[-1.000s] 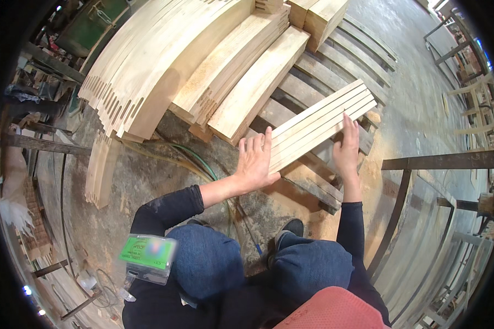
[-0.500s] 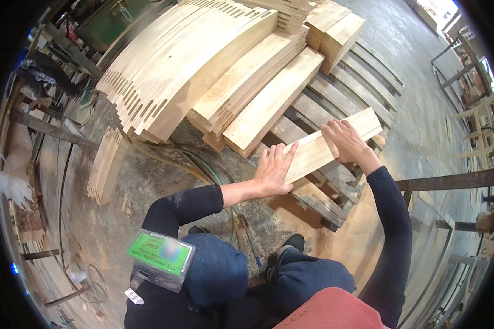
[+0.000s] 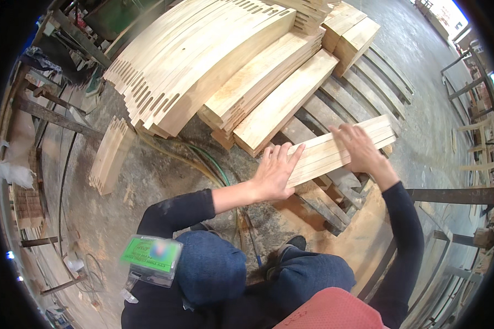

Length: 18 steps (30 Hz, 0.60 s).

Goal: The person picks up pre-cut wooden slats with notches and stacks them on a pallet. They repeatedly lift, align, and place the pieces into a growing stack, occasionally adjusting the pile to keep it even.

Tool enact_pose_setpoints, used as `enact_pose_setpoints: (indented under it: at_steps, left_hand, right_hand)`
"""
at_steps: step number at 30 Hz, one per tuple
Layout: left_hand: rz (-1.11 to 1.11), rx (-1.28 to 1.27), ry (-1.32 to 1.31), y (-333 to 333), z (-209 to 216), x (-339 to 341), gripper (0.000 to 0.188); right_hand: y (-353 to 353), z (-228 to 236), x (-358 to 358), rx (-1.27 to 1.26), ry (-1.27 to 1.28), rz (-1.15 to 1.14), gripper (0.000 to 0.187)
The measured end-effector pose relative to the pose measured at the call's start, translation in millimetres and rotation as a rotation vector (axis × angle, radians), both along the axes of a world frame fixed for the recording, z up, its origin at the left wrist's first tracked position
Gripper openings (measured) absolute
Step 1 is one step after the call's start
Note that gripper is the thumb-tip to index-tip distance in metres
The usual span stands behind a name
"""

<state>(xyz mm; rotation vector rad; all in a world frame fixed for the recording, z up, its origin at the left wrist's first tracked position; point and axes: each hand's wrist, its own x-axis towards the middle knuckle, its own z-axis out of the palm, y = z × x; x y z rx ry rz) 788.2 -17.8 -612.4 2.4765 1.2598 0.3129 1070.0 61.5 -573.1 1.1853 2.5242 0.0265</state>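
Observation:
A short bundle of pale wooden boards [image 3: 320,159], with seams running along its length, lies slantwise in front of me above the near end of a slatted pallet [image 3: 343,178]. My left hand [image 3: 273,172] is closed round its left end, fingers over the far edge. Toward the other end, my right hand [image 3: 359,149] grips across the top; it is slightly blurred and its thumb is hidden. Just beyond the bundle, a row of similar boards [image 3: 285,101] lies on the pallet. Farther left spreads a large stack of curved slotted wooden pieces [image 3: 203,60].
A small bundle of slotted pieces [image 3: 111,156] stands on the floor at left. Yellow and green hoses [image 3: 220,172] cross the concrete near my feet. Wooden blocks [image 3: 351,35] sit at the pallet's far end. A dark metal bar [image 3: 450,196] juts in from the right.
The bundle has rolled in my hands, so a face with several seams now shows instead of one broad board face. My right hand has shifted slightly right along with it. My view has shifted a little.

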Motion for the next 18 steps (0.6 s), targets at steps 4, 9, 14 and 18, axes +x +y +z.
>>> enact_pose_setpoints:
  at_steps: [4, 9, 14, 18]
  left_hand:
    - [0.008, -0.002, 0.035, 1.2, -30.5, 0.3, 0.120]
    - [0.002, -0.125, 0.063, -2.3, -38.7, -2.0, 0.121]
    - [0.062, -0.071, -0.022, 1.1, -49.4, 4.9, 0.121]
    - [0.038, -0.059, -0.021, 4.3, -33.1, -0.4, 0.120]
  right_hand:
    - [0.4, -34.2, -3.3, 0.038, -0.019, -0.008, 0.138]
    - [-2.3, -34.2, -1.1, 0.003, -0.013, 0.020, 0.133]
    - [11.5, -37.0, -3.4, 0.033, -0.040, 0.058, 0.123]
    - [11.2, -26.7, -2.5, -0.006, 0.002, 0.048, 0.118]
